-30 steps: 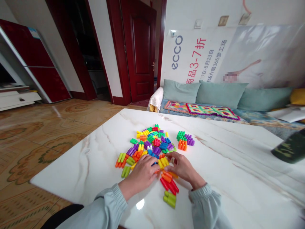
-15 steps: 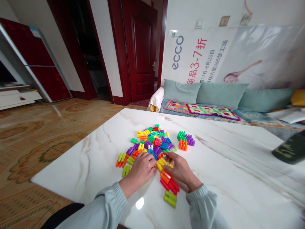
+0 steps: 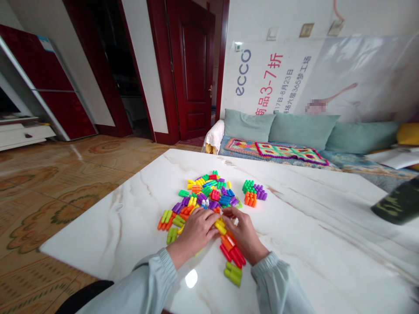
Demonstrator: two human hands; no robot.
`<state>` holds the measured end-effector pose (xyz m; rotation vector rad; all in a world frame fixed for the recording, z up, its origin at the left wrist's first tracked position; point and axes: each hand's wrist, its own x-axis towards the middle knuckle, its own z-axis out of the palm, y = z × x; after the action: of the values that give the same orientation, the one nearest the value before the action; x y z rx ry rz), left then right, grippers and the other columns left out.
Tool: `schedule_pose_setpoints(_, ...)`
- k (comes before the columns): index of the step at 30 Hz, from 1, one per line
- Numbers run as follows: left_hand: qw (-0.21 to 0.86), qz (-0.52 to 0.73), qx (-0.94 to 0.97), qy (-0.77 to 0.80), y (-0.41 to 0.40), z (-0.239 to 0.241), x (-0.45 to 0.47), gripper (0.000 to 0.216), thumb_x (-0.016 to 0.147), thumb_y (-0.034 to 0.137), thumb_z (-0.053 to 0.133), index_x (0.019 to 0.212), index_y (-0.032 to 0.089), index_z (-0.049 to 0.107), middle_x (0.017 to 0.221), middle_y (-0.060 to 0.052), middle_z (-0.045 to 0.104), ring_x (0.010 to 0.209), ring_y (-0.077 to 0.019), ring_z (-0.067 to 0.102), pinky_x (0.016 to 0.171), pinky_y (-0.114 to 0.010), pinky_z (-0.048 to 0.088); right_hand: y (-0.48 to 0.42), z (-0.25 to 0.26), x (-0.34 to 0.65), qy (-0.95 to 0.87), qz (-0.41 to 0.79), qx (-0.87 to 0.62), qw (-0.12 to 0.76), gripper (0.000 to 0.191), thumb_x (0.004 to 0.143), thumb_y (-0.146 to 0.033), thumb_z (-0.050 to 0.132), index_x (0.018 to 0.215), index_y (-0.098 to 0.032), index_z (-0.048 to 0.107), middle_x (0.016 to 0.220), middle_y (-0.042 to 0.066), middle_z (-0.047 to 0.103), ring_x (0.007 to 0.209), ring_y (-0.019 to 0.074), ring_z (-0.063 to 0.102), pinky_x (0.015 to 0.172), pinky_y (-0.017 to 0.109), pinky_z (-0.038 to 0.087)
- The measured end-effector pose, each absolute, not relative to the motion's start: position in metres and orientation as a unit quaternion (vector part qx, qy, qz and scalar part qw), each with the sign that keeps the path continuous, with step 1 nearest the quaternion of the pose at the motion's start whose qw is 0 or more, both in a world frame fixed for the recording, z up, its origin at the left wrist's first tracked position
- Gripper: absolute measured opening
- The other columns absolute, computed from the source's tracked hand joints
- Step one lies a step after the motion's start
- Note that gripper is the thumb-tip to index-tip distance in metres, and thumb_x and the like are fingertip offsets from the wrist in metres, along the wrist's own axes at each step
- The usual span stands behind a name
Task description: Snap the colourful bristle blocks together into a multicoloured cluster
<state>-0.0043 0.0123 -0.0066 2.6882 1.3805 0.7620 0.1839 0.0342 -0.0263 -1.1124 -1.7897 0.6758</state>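
Observation:
My left hand [image 3: 195,231] is closed over the near edge of a loose pile of plastic building blocks [image 3: 214,195], its fingertips on a yellow building block [image 3: 220,226]. From the other side, my right hand [image 3: 245,233] has its thumb and fingers curled at the same yellow block. Fingers cover part of that block. Just nearer to me, an orange block [image 3: 227,240] and a red block [image 3: 233,254] lie in line with it; whether they are joined cannot be made out. A lime-green block [image 3: 232,274] rests apart, closest to me.
All this lies on a white marble-patterned table [image 3: 310,226]. Right of the pile stands a small cluster of green, purple and orange blocks [image 3: 250,199]. A dark camouflage-patterned object [image 3: 397,203] is at the right edge. A sofa with cushions [image 3: 301,131] stands behind the table.
My hands have come closer together. The left fingers have shifted right onto the yellow block, and the right fingers have drawn in around it. The camera view has shifted slightly.

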Motion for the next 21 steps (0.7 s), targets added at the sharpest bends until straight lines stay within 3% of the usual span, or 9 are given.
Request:
schedule_pose_setpoints(6,0.052,0.279,0.846,0.452,0.017,-0.015,-0.008,0.035,0.083,0.014,0.068,0.116,0.024,0.061,0.113,-0.004,0.066,0.104,-0.0231,0.061,0.093,-0.040,0.051,0.033,-0.024,0.184,-0.707,0.323,-0.427,0.462,0.017,0.083,-0.022,0.063,0.098,-0.020,0.070,0.090,0.004,0.072,0.082,0.0191,0.065,0.076,0.031,0.051)
schedule_pose_setpoints(10,0.082,0.319,0.831,0.448,0.018,-0.017,-0.009,0.040,0.082,0.007,0.062,0.119,0.024,0.061,0.133,-0.007,0.058,0.120,-0.0248,0.057,0.104,-0.043,0.047,0.030,-0.022,0.182,-0.695,0.364,-0.389,0.483,0.020,0.079,-0.016,0.064,0.099,-0.021,0.069,0.106,0.005,0.070,0.093,0.0198,0.064,0.082,0.032,0.051)
schedule_pose_setpoints(15,0.182,0.395,0.786,0.440,0.020,-0.008,-0.007,0.029,0.080,0.003,0.060,0.100,0.023,0.069,0.134,-0.007,0.057,0.126,-0.0234,0.053,0.109,-0.041,0.042,0.024,-0.013,0.178,-0.688,0.397,-0.348,0.498,0.019,0.080,-0.019,0.067,0.099,-0.022,0.069,0.114,0.006,0.066,0.104,0.0217,0.062,0.088,0.034,0.051)
schedule_pose_setpoints(19,0.328,0.488,0.665,0.460,0.022,0.003,-0.004,0.013,0.075,0.014,0.070,0.087,0.019,0.070,0.119,-0.010,0.064,0.112,-0.0250,0.062,0.093,-0.035,0.052,0.023,-0.007,0.178,-0.701,0.360,-0.362,0.498,0.031,0.080,-0.027,0.073,0.110,-0.024,0.068,0.115,0.006,0.067,0.107,0.0233,0.061,0.088,0.035,0.049)
schedule_pose_setpoints(21,0.438,0.515,0.578,0.457,0.023,0.006,-0.003,0.021,0.073,0.024,0.075,0.092,0.017,0.068,0.106,-0.010,0.069,0.096,-0.0234,0.067,0.080,-0.032,0.055,0.023,-0.009,0.177,-0.690,0.367,-0.372,0.502,0.037,0.078,-0.031,0.076,0.113,-0.024,0.066,0.111,0.005,0.068,0.102,0.0230,0.062,0.087,0.036,0.049)
